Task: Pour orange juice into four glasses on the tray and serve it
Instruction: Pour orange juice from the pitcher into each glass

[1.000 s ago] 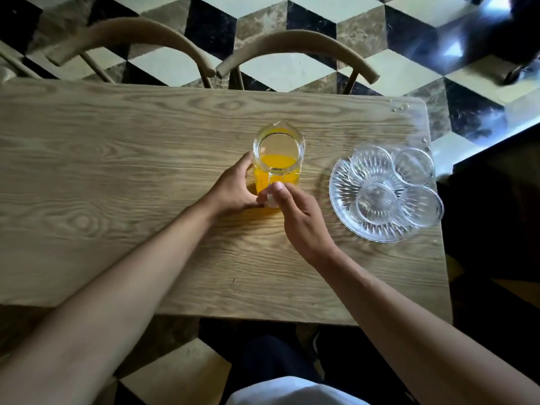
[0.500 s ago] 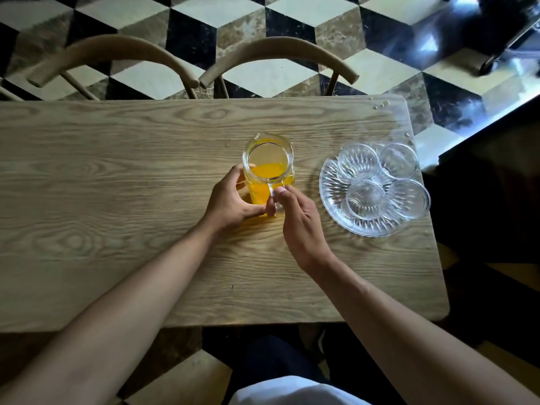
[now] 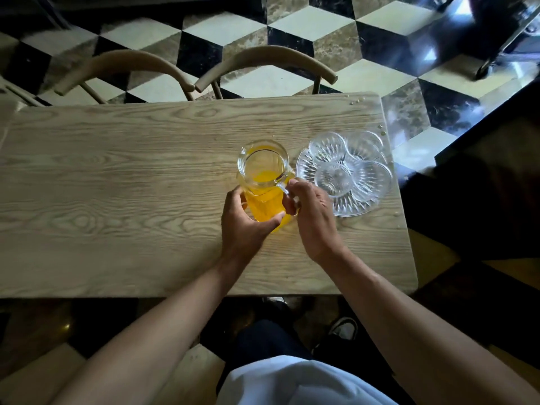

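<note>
A clear glass jug (image 3: 263, 171) partly full of orange juice stands upright on the wooden table (image 3: 117, 185). My left hand (image 3: 244, 226) wraps the jug's lower body from the near left. My right hand (image 3: 314, 217) grips the jug's glass handle on its near right side. Just right of the jug lies a round cut-glass tray (image 3: 350, 206) carrying several empty clear glasses (image 3: 333, 179), clustered together.
Two curved wooden chair backs (image 3: 268, 58) stand against the table's far edge. The tray lies near the table's right edge, beyond which is the checkered floor (image 3: 409, 30). A few droplets dot the table's right side. My legs and shoes show below the near edge.
My right hand has closed around the jug's handle and my left hand has slid further round its body. The jug now appears closer to the tray; the camera view has also shifted.
</note>
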`<move>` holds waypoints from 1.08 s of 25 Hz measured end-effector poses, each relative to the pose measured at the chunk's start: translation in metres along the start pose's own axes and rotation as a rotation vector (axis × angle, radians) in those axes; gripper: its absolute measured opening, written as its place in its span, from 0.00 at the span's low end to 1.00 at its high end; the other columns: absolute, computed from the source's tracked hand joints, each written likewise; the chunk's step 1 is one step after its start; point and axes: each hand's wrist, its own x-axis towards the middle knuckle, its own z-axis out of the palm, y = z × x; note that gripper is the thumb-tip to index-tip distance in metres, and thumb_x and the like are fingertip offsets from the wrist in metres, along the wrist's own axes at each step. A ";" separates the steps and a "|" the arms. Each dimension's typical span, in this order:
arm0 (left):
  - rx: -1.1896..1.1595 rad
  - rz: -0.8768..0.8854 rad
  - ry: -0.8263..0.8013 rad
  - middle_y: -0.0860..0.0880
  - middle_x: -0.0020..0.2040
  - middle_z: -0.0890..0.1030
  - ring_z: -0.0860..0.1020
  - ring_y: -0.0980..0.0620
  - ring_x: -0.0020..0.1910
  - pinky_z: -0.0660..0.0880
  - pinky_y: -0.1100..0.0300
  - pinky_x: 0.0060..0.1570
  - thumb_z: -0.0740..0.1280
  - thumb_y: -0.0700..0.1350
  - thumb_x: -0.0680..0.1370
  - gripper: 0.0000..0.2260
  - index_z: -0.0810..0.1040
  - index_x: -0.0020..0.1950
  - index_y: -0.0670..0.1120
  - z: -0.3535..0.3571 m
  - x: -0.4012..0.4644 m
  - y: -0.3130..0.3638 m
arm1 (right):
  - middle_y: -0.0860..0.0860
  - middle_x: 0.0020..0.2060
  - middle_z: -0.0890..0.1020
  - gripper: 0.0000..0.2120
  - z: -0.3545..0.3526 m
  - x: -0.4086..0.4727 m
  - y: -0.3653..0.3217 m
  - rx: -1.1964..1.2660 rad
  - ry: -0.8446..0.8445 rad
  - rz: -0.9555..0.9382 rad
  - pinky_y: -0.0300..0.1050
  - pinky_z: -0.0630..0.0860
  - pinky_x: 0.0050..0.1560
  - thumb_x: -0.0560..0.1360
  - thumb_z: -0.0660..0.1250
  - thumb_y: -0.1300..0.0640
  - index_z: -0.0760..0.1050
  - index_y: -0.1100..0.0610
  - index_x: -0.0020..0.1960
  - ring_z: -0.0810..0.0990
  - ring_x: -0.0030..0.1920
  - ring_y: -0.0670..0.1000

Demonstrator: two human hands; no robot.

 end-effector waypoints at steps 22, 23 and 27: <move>-0.028 0.064 -0.263 0.47 0.62 0.80 0.78 0.50 0.62 0.76 0.54 0.64 0.85 0.56 0.64 0.38 0.72 0.67 0.46 0.190 -0.123 0.081 | 0.53 0.27 0.64 0.09 -0.230 -0.052 -0.081 -0.128 0.201 0.022 0.40 0.61 0.28 0.72 0.62 0.57 0.69 0.60 0.35 0.62 0.28 0.46; -0.031 0.055 -0.301 0.47 0.62 0.79 0.78 0.51 0.61 0.75 0.55 0.64 0.85 0.56 0.64 0.38 0.72 0.67 0.47 0.195 -0.117 0.081 | 0.53 0.27 0.64 0.09 -0.235 -0.048 -0.083 -0.138 0.222 0.032 0.40 0.60 0.28 0.72 0.63 0.57 0.69 0.60 0.35 0.61 0.28 0.47; -0.050 0.018 -0.412 0.47 0.64 0.78 0.78 0.51 0.62 0.76 0.57 0.63 0.84 0.57 0.65 0.39 0.70 0.69 0.46 0.217 -0.098 0.086 | 0.50 0.25 0.65 0.12 -0.246 -0.031 -0.092 -0.220 0.271 0.022 0.41 0.59 0.29 0.74 0.62 0.60 0.66 0.58 0.32 0.61 0.28 0.47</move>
